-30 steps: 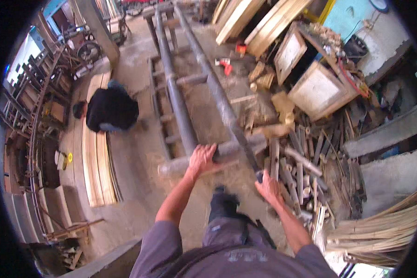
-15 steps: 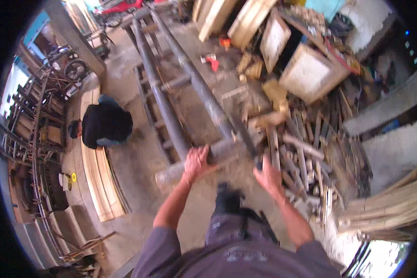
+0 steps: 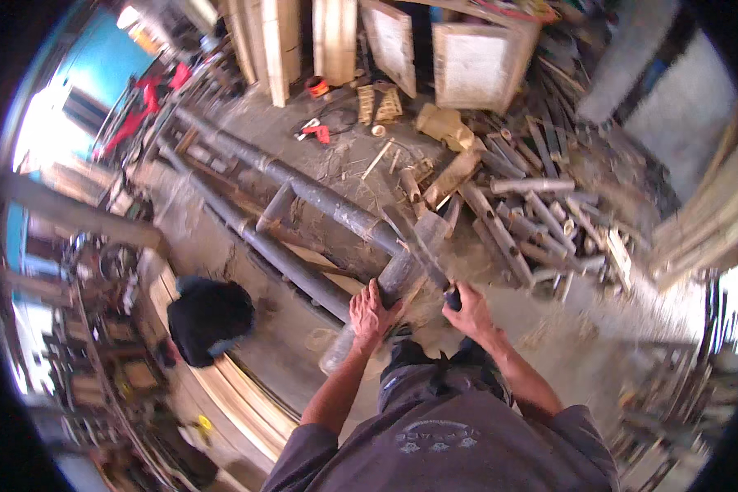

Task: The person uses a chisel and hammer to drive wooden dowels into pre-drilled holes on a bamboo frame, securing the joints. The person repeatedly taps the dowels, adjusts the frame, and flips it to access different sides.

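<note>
My left hand [image 3: 372,312] lies on a thick crosswise pole [image 3: 406,272], its fingers stretched over the top and its thumb apart. That pole joins the near end of a long frame of dark round poles [image 3: 328,202], which looks like bamboo. My right hand [image 3: 470,311] is closed round the black handle of a long, broad blade, which looks like a machete [image 3: 419,249]. The blade slants up and left across the right part of the thick pole. I cannot tell whether its edge touches the wood.
Cut poles and offcuts [image 3: 533,217] lie heaped on the right. White-panelled boards [image 3: 473,67] lean at the back. On the left a person in a dark top [image 3: 211,318] bends over long pale strips [image 3: 242,403]. A concrete post [image 3: 82,211] stands farther left.
The view has turned, so the frame slants farther left and the heap shows more fully. The blade now angles higher over the pole. My left hand remains on the pole.
</note>
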The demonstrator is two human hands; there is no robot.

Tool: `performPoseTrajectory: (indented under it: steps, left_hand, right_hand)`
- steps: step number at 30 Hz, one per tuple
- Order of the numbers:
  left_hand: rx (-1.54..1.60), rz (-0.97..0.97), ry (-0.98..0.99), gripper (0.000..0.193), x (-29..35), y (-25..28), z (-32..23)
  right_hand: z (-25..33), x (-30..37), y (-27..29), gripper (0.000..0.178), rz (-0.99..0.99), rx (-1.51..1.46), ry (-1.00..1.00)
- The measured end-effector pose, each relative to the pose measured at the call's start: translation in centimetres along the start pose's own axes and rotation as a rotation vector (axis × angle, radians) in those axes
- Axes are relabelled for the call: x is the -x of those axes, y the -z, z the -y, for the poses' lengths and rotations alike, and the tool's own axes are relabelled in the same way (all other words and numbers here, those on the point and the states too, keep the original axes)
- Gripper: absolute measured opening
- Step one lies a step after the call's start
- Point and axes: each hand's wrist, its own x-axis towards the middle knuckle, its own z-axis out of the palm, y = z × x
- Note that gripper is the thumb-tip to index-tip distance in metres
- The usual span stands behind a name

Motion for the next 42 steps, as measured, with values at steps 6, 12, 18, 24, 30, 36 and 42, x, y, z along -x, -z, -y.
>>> performPoseTrajectory:
  steps: [6, 12, 18, 24, 30, 36, 42]
  left_hand:
    - [-0.074, 0.065, -0.340, 0.092, 1.4, 2.3, 3.1]
    - [-0.110, 0.049, -0.425, 0.092, 2.2, 1.5, 5.3]
    - [-0.120, 0.060, -0.452, 0.092, 1.8, 1.6, 5.1]
    - [-0.157, 0.046, -0.436, 0.093, 2.2, 1.3, 5.6]
    - [-0.158, 0.049, -0.452, 0.092, 1.6, 1.1, 5.7]
    - [-0.143, 0.051, -0.425, 0.091, 2.0, 1.5, 5.2]
    - [-0.133, 0.101, -0.415, 0.091, 1.9, 1.7, 5.4]
  right_hand:
    - [2.9, 0.8, -4.9, 0.050, -0.322, -0.560, -0.302]
    - [5.0, -2.0, -6.3, 0.033, -0.333, -1.107, -0.551]
    - [4.3, -1.8, -11.1, 0.038, -0.229, -0.949, -0.555]
    - [5.0, -2.3, -7.3, 0.037, -0.453, -0.463, -0.467]
    - [1.5, -3.1, -14.4, 0.041, -0.360, -0.432, -0.401]
    - [5.0, -3.2, -6.1, 0.034, -0.408, -1.079, -0.489]
    - [4.4, -2.2, -9.7, 0.042, -0.082, -1.077, -0.619]
